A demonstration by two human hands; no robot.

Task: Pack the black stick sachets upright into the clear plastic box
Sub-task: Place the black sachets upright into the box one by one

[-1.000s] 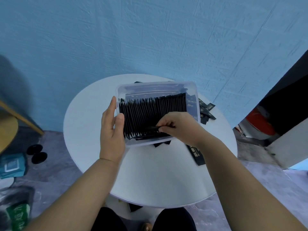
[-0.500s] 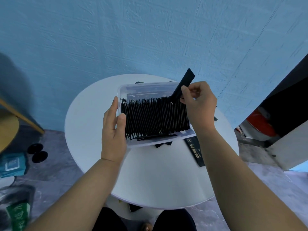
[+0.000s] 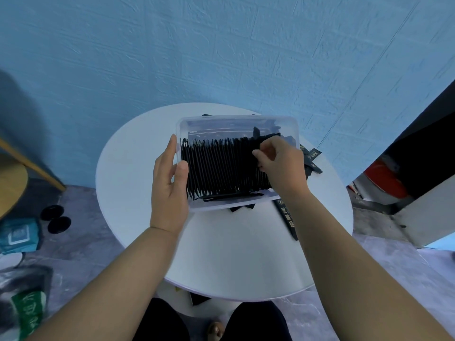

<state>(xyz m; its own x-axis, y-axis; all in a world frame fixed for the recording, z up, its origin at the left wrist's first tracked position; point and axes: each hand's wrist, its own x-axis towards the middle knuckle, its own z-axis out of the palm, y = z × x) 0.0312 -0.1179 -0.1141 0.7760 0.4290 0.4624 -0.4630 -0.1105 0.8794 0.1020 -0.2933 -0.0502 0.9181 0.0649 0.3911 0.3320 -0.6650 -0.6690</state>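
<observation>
We had just slid a black stick sachet [image 3: 256, 133] into the clear plastic box [image 3: 236, 119]: right hand [image 3: 279, 163] fingers pinching it, left hand [image 3: 170, 183] gripping the box (nearly full).

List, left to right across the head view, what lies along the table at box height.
Bare white table → left hand → row of upright black sachets in the clear box → right hand → loose sachets.

Soft, even, bluish light; wide-angle bending, blurred left edge.
</observation>
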